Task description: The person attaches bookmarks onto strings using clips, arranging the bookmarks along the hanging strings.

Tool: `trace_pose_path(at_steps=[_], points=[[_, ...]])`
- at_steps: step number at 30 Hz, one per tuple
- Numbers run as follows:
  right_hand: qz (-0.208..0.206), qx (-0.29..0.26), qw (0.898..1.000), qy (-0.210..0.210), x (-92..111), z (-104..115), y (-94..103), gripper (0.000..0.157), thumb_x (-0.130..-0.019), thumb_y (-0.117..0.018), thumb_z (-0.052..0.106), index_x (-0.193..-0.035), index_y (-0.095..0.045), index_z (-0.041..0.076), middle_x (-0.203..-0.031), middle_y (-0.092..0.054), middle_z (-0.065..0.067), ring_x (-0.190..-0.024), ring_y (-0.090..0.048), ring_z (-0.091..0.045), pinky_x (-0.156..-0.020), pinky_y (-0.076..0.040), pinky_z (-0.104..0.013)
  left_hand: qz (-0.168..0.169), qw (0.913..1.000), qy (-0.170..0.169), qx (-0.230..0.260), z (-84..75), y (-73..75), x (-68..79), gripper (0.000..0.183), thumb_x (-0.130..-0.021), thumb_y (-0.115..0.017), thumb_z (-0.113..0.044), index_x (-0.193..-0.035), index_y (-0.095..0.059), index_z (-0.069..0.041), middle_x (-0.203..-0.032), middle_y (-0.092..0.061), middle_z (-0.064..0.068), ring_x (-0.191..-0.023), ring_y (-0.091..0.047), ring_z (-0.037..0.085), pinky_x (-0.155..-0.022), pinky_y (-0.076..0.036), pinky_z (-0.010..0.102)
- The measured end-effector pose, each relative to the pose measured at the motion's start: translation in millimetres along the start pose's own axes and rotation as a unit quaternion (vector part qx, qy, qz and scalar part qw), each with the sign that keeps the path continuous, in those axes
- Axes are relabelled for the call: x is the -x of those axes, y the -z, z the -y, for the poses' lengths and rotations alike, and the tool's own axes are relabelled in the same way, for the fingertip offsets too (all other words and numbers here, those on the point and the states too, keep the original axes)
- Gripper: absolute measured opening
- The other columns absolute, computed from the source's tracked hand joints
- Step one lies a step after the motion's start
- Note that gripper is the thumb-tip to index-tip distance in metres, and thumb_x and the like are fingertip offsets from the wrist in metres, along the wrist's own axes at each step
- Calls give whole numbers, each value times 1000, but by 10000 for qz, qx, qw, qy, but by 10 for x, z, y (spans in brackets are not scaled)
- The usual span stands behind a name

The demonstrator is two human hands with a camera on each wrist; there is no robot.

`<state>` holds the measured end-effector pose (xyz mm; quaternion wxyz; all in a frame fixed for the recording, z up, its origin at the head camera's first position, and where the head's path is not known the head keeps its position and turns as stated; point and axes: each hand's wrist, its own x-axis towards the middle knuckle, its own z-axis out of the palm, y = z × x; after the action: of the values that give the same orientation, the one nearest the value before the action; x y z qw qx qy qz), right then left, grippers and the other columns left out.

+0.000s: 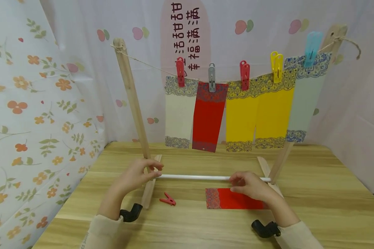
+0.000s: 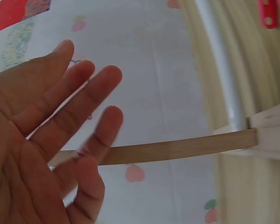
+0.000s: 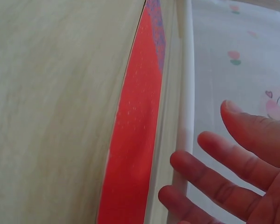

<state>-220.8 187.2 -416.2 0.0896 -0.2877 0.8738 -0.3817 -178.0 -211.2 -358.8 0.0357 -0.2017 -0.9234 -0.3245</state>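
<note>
My left hand hovers by the foot of the left wooden post, its fingers apart and loosely bent with nothing between them. Over the red paper card on the table is my right hand, partly covering it; the right wrist view shows its spread fingers holding nothing. A white rod joins the two posts low down, close to both hands. The red clothespin lies on the table between the hands. Above, a string carries a cream card, a red card, two yellow cards and a pale grey-green card.
Each hanging card has a clothespin on the string, such as the grey clothespin and the blue clothespin. The right wooden post stands on a flat foot. Printed cloth hangs behind and at the sides of the wooden table.
</note>
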Motion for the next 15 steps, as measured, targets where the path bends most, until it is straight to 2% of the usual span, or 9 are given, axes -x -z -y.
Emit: trace_pose_path(at_steps=[4,9,15], points=[[106,99,9999,-85,13,1,2,30,-88,-74,15,-112,-67,-2,-105,-71,-13,-94,-68,-22,-78,-52,-24,106,9999,51,-67,83,-85,22,22,-92,-70,-14,-112,-73,-6,-103,-74,9,-86,-61,15,-71,-50,25],[203,285,9992,-175,23,16,10,31,-87,-75,16,-113,-67,0,-107,-71,-11,-93,-65,-21,-77,-52,-28,449,9990,23,-1,162,-177,47,22,-92,-70,-11,-110,-72,-1,-104,-74,13,-85,-60,15,-69,-50,24],[319,599,9974,-253,18,17,-20,31,-86,-77,15,-112,-68,2,-108,-71,-8,-96,-64,-22,-81,-54,-36,757,9959,462,-164,192,-263,57,22,-87,-75,-8,-108,-73,0,-98,-73,10,-75,-52,12,-63,-44,23]])
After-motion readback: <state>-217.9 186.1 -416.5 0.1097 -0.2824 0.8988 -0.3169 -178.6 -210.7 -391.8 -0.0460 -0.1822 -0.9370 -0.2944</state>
